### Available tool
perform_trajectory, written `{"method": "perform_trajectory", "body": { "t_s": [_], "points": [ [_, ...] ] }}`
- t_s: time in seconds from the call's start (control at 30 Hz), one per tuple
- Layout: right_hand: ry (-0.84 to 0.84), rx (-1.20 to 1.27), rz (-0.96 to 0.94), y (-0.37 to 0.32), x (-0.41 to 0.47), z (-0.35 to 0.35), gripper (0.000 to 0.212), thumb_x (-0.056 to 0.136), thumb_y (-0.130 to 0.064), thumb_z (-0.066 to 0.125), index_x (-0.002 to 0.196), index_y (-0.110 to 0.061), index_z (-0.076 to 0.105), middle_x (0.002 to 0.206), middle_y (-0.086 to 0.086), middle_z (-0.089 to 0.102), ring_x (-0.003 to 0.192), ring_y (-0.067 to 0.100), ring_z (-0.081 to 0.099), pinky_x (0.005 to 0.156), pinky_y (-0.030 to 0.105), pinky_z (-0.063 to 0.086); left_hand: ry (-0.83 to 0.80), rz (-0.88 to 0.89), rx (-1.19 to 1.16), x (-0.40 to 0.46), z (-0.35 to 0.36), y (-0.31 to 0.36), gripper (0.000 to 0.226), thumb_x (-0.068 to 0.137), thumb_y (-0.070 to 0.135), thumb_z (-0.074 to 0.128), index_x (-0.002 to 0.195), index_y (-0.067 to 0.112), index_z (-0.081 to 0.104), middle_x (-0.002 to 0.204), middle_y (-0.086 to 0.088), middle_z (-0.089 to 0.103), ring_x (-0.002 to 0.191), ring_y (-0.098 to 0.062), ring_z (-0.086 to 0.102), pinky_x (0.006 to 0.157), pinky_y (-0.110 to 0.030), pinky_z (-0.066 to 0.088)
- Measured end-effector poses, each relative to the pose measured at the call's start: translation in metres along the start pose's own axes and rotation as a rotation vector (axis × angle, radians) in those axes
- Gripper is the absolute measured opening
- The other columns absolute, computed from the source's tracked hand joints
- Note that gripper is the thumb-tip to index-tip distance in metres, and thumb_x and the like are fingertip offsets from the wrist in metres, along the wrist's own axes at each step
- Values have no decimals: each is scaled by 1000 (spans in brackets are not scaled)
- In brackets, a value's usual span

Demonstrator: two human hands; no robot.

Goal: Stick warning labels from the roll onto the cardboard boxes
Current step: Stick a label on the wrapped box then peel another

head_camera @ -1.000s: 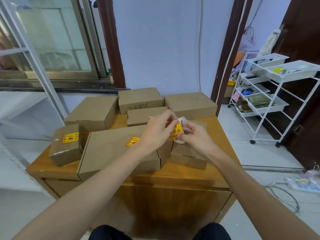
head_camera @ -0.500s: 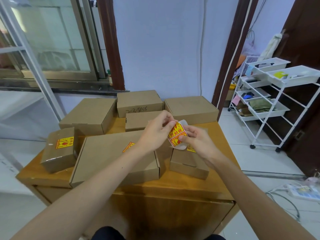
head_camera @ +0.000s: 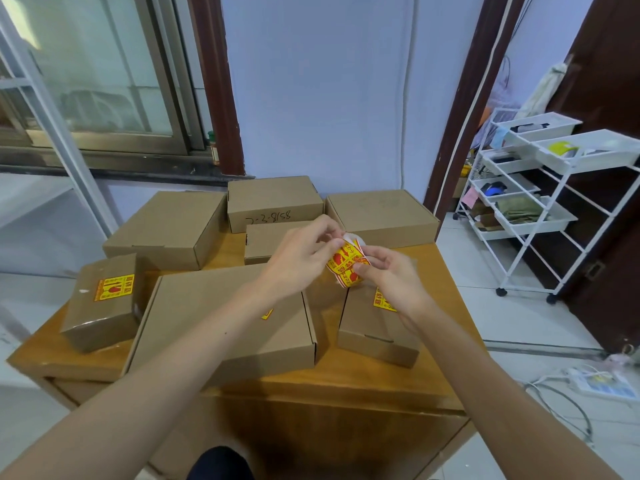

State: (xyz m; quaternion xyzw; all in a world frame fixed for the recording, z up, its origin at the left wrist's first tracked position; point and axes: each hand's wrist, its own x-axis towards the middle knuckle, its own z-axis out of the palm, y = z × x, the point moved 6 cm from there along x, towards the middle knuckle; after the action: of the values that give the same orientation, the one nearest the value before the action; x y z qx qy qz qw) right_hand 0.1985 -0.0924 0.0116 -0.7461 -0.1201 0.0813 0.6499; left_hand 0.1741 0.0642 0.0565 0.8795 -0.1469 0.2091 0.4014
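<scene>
Both hands hold a roll of yellow-and-red warning labels (head_camera: 347, 266) above the table's middle. My left hand (head_camera: 300, 259) pinches its top edge with fingertips; my right hand (head_camera: 393, 276) grips it from the right with the thumb on the labels. Under them lie a large flat box (head_camera: 221, 327) with a label mostly hidden by my left forearm, and a small box (head_camera: 375, 329) with a label (head_camera: 382, 301) partly under my right hand. A taped box (head_camera: 102, 301) at the left carries a full label (head_camera: 114, 287).
Unlabelled cardboard boxes stand at the back: a wide one (head_camera: 169, 228), one with handwriting (head_camera: 273, 202), a low one (head_camera: 273, 240) and one at the right (head_camera: 381, 216). All rest on a wooden table (head_camera: 346, 382). A white wheeled rack (head_camera: 540, 209) stands right; a power strip (head_camera: 602, 384) lies on the floor.
The roll has turned a little in my hands and my left fingertips now pinch its top edge. The view has dipped, so the boxes sit lower in frame.
</scene>
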Motion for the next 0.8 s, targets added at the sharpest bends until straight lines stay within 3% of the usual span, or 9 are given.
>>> {"method": "perform_trajectory", "body": {
  "t_s": [0.1, 0.17, 0.27, 0.4, 0.53, 0.7, 0.8],
  "points": [
    [18, -17, -1, -6, -3, -1, 32, 91, -5, 63, 123, -6, 64, 109, 7, 74, 86, 3, 70, 72, 9, 53, 86, 73, 74, -2, -5, 3, 4, 93, 19, 63, 90, 22, 61, 96, 12, 46, 92, -1, 51, 76, -14, 42],
    [23, -13, -1, -10, -6, 0, 30, 91, -4, 62, 121, -5, 65, 105, 4, 75, 82, -1, 69, 69, 7, 51, 153, 97, 159, -2, -9, 5, 2, 91, 19, 65, 92, 17, 65, 96, 7, 41, 90, -6, 46, 77, -17, 41],
    [12, -5, -1, -16, -13, 4, 27, 91, -5, 62, 117, -9, 67, 99, 0, 75, 78, -5, 69, 67, 6, 50, 125, 102, 196, 4, -11, 11, 6, 94, 20, 61, 95, 15, 64, 95, 5, 47, 87, -9, 49, 75, -26, 44],
    [-18, 1, 0, -21, -21, 6, 25, 90, -8, 63, 114, -11, 70, 104, 3, 77, 87, 2, 70, 73, 11, 49, 59, 39, 247, 9, -7, 15, 8, 98, 25, 53, 96, 19, 58, 94, 7, 53, 83, -8, 54, 72, -32, 50],
    [-15, 5, -7, -26, -25, 6, 24, 90, -10, 62, 111, -12, 72, 99, 2, 77, 79, -4, 69, 67, 5, 47, 54, 18, 306, 8, -1, 15, 13, 100, 29, 50, 99, 18, 55, 94, 4, 65, 83, -11, 60, 70, -36, 54],
    [-17, 72, 56, -22, -26, 5, 19, 91, -15, 61, 102, -17, 76, 88, -5, 77, 76, -5, 64, 78, 22, 38, 126, 118, 381, 7, -1, 22, 16, 102, 30, 44, 102, 18, 55, 93, 3, 66, 82, -16, 60, 66, -38, 52],
    [-32, 130, 88, -16, -24, 5, 18, 89, -18, 63, 98, -18, 78, 89, -3, 76, 87, 10, 59, 86, 32, 35, 158, 214, 423, 6, 0, 26, 20, 101, 29, 44, 103, 16, 58, 92, 1, 67, 78, -19, 59, 64, -39, 51]
  ]
}}
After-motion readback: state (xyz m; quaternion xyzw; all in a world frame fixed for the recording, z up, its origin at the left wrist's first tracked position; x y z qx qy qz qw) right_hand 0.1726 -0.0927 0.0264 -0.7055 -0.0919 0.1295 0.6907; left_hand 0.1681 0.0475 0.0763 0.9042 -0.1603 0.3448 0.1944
